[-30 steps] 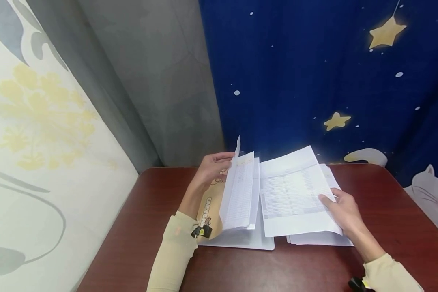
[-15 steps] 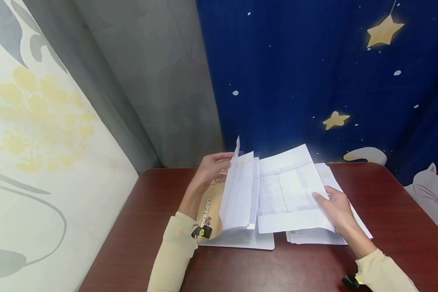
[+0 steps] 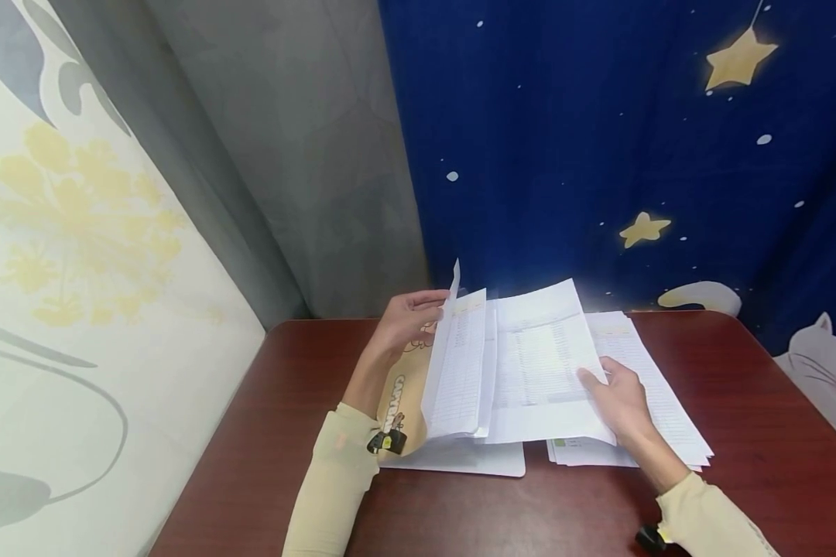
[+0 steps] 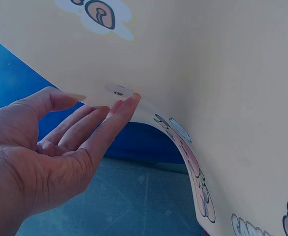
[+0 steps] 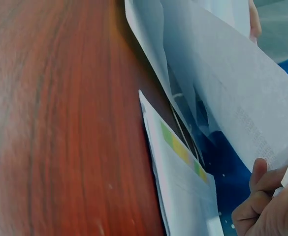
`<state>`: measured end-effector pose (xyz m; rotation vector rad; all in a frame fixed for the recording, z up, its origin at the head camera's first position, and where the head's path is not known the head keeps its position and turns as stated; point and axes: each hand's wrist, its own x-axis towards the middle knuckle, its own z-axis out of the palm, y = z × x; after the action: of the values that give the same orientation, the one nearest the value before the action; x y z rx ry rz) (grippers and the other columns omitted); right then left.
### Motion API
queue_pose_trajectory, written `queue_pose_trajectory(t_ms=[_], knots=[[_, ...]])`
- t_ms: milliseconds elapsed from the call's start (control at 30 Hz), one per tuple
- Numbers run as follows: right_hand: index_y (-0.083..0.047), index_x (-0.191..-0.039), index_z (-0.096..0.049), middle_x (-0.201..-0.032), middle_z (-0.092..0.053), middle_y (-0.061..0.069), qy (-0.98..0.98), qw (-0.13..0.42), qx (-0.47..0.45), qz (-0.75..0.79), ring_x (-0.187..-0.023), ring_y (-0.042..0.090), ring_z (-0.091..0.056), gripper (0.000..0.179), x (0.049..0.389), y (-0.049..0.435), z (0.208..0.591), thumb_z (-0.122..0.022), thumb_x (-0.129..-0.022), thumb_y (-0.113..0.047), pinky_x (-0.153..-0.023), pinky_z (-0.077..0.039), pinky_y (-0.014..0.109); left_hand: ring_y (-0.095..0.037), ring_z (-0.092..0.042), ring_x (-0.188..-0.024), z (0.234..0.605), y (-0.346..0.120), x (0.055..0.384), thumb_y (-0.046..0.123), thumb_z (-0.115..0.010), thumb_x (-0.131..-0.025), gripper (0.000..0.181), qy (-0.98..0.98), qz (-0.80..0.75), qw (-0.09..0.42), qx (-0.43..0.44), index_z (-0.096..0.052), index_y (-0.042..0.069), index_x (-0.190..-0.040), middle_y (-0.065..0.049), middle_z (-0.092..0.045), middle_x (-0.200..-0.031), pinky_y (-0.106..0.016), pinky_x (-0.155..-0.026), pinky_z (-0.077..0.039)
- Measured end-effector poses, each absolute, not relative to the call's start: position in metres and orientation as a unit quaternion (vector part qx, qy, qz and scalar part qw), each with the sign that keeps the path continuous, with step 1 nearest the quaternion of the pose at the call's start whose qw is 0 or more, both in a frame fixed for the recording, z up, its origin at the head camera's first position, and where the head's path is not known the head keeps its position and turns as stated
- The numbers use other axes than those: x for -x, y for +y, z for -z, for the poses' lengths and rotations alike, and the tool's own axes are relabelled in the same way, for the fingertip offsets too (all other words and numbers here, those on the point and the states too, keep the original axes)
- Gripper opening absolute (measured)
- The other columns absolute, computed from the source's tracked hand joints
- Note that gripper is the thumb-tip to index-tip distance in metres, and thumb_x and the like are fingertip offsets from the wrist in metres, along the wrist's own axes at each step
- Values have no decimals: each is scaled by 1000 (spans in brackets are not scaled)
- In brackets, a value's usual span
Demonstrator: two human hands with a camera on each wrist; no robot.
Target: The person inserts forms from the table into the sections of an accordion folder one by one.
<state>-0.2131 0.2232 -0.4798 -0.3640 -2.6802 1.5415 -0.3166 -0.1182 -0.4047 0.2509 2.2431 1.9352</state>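
Observation:
On the left, a tan folder with cartoon print lies with its front cover raised, printed sheets standing inside it. My left hand touches the outer side of that cover near its upper edge. Its fingers look nearly straight against the cover in the left wrist view, the thumb apart from them. My right hand pinches a printed sheet between thumb and fingers by its right edge. The sheet's left edge sits against or behind the folder's pages; exactly where is hidden.
A loose stack of printed papers lies right of the folder, partly under the held sheet. Everything rests on a reddish-brown table. Behind hang a grey curtain and a blue starry curtain.
My right hand has carried the sheet leftward, toward the folder's pages, uncovering more of the stack on the right. My left hand and the raised cover stay in place.

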Motion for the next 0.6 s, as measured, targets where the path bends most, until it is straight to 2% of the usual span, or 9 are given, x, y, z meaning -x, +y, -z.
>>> queue_pose_trajectory(t_ms=[267, 433, 600], knots=[[5, -153, -48, -128, -71, 31, -862, 21, 112, -493, -85, 18, -74, 57, 214, 207, 484, -56, -108, -30, -71, -54, 26, -28, -74, -107, 405, -119, 317, 15, -69, -97, 41, 750, -650, 86, -87, -70, 11, -138, -12, -75, -134, -43, -83, -62], [2, -149, -52, -125, -73, 29, -863, 28, 111, -491, -84, 17, -73, 53, 215, 202, 485, -57, -107, -30, -74, -54, 27, -24, -75, -104, 405, -118, 317, 14, -68, -98, 41, 751, -649, 88, -86, -70, 10, -138, -12, -75, -134, -43, -82, -62], [2, -148, -55, -124, -74, 28, -865, 27, 101, -492, -85, 17, -73, 51, 213, 196, 484, -58, -107, -29, -77, -53, 28, -24, -74, -103, 404, -118, 317, 13, -68, -97, 41, 751, -648, 88, -85, -70, 10, -138, -11, -75, -134, -53, -87, -59]])
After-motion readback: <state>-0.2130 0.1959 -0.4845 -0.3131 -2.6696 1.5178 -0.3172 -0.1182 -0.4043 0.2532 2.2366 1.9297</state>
